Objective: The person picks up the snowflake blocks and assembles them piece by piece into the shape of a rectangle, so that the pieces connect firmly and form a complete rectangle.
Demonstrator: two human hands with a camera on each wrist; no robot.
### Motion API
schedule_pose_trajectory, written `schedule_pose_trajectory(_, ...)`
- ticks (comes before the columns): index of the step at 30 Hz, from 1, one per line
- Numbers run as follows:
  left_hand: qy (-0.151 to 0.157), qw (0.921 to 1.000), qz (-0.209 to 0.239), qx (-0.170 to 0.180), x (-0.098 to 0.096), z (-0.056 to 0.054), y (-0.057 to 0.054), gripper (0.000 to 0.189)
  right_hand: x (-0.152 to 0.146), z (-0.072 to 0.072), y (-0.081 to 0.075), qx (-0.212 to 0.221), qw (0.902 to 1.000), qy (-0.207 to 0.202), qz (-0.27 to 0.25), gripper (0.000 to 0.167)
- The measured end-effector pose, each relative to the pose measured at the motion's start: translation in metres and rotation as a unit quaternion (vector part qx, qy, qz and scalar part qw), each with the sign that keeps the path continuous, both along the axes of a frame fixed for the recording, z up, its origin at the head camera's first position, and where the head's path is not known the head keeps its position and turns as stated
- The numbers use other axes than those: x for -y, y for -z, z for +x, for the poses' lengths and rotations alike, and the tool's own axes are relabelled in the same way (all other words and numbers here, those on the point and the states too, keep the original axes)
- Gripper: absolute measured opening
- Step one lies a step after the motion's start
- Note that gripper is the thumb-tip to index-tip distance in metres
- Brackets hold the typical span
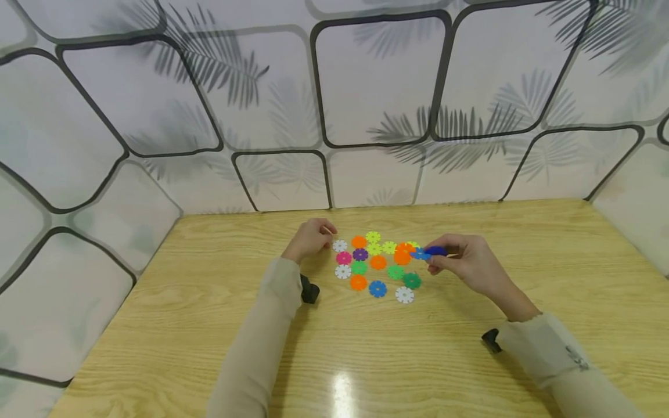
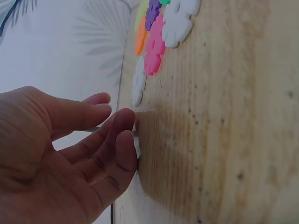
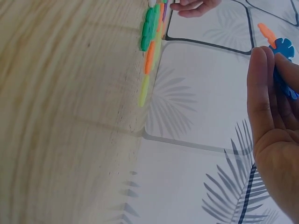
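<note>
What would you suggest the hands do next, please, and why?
Perhaps the left hand should pick up the nearest white disc: it appears empty and is beside that disc, while the right hand grips a dark blue disc, seemingly joined to a lighter blue disc.

I take this for a small indoor booth fitted out for recording, a tabletop station walled in on three sides. What tells me is the white wall covering printed with black and grey rounded outlines and grey palm leaves (image 1: pixel 381 81), standing behind and along both sides of a pale yellow wood-grain table (image 1: pixel 172 348). Light reflects off the tabletop as a whitish patch of glare (image 1: pixel 342 392), and a small black block-shaped device (image 1: pixel 310 290) sits at each wrist. Whether home, office or lab surrounds it, I can't tell.
</note>
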State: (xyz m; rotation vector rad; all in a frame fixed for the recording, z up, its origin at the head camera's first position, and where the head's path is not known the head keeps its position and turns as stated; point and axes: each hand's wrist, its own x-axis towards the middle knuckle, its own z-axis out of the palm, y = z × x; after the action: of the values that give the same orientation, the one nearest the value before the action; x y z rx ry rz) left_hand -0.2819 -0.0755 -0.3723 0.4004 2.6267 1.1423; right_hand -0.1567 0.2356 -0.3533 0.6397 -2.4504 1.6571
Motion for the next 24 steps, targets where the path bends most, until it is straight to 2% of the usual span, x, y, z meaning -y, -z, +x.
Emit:
schedule_pose_trajectory(4,0.015,0.9997,-0.008,0.015,-0.0009,-0.0011,-0.0024,0.028,-0.0004,0.0002,-0.0006,0.001,1.0000,0.002,0.003,0.013)
schedule_pose_trajectory(12,0.032,0.9985,-0.019,0.038,-0.0034,-0.0025,-0.0046,0.026,-0.0012,0.0010,-0.0011,-0.003,1.0000,0.003,0.005,0.013)
schedule_pose_trajectory(20,0.078,0.9945,-0.067,0.019,-0.0060,-0.0048,-0.0015,0.034,-0.0012,0.0008,-0.0005,-0.009,1.0000,-0.001,0.002,0.013)
schedule_pose_trajectory(24,0.086,0.9934,-0.076,0.012,-0.0071,-0.0055,-0.0013,0.031,-0.0010,0.0006,-0.0011,-0.006,1.0000,0.001,0.004,0.013)
